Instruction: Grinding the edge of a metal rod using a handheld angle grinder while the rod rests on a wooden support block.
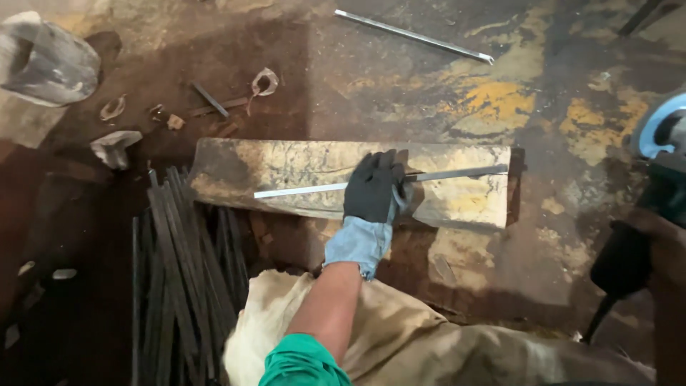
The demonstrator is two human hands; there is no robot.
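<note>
The right hand point(661, 250) and its power tool point(661, 143) are cut off by the picture's right edge; its grip stays hidden.

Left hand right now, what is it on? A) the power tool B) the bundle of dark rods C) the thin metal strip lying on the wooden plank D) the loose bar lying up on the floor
C: the gloved left hand presses down on the thin metal strip, which lies lengthwise on the wooden plank; the bundle of dark rods lies apart.
</note>
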